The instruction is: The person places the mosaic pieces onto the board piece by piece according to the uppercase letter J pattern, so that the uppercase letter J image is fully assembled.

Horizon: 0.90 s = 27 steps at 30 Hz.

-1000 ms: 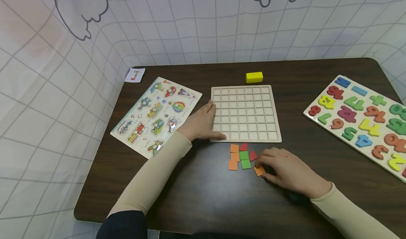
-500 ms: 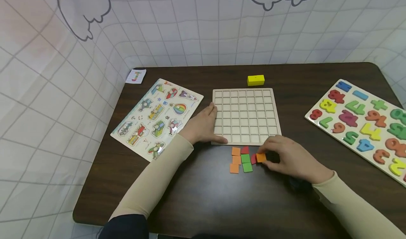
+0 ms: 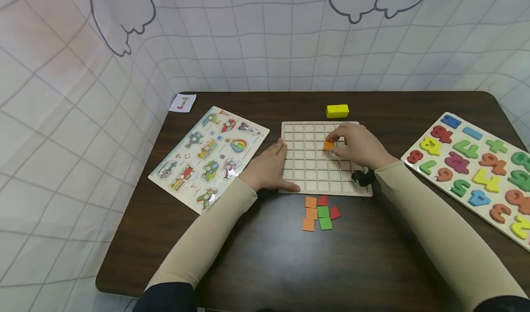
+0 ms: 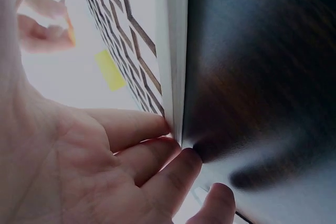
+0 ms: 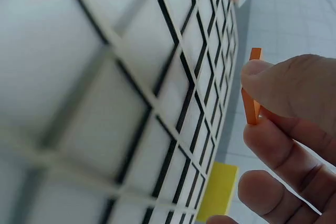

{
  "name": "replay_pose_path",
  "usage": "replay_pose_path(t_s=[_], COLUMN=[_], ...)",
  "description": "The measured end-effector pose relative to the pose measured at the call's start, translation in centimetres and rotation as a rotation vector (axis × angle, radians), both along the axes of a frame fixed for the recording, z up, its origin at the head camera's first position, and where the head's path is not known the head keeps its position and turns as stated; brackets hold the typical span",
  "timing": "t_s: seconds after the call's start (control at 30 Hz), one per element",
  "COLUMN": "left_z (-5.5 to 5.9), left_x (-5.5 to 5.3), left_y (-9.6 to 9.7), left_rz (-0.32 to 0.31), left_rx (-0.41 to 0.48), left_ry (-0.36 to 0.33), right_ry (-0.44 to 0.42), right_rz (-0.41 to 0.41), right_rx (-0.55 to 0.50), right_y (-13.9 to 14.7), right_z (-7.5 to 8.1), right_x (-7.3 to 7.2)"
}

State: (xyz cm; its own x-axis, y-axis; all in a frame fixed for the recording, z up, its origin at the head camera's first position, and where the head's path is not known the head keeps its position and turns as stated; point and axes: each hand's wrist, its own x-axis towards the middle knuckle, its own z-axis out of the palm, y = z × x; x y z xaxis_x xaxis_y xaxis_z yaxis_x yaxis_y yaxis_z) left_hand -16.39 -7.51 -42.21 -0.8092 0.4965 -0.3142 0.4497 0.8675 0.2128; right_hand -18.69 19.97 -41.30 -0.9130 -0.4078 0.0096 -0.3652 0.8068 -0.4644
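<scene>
While the left hand (image 3: 267, 167) touches the grid board (image 3: 310, 174), the right hand (image 3: 359, 145) pinches an orange tile (image 3: 328, 146) above it.
The left lies uncurled along the board's left edge, presumably preventing slip; such a pinch likely leaves the tile's underside free.

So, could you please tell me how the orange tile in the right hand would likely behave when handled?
The orange tile is probably stiff: it shows no bend between the fingers of the right hand. It is likely light, looking small and thin in the right wrist view. With flat faces, it would probably slide rather than roll.
</scene>
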Motion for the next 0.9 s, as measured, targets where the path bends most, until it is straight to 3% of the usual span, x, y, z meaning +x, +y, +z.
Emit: replay_pose_path(t_s=[0.13, 0.3, 0.53, 0.9], left_z=[-0.1, -0.1, 0.1, 0.3], left_x=[0.0, 0.0, 0.1, -0.1], left_y=[0.2, 0.5, 0.7, 0.3], left_rz=[-0.007, -0.012, -0.017, 0.036], left_rx=[-0.006, -0.008, -0.025, -0.045], left_ry=[-0.005, -0.007, -0.004, -0.029], right_ry=[-0.048, -0.063, -0.089, -0.098], right_rz=[0.009, 0.03, 0.016, -0.022], right_rx=[-0.004, 0.011, 0.001, -0.024], right_y=[-1.1, -2.3, -3.3, -4.2], right_z=[-0.7, -1.4, -1.2, -1.1], right_x=[-2.7, -4.5, -5.2, -5.4])
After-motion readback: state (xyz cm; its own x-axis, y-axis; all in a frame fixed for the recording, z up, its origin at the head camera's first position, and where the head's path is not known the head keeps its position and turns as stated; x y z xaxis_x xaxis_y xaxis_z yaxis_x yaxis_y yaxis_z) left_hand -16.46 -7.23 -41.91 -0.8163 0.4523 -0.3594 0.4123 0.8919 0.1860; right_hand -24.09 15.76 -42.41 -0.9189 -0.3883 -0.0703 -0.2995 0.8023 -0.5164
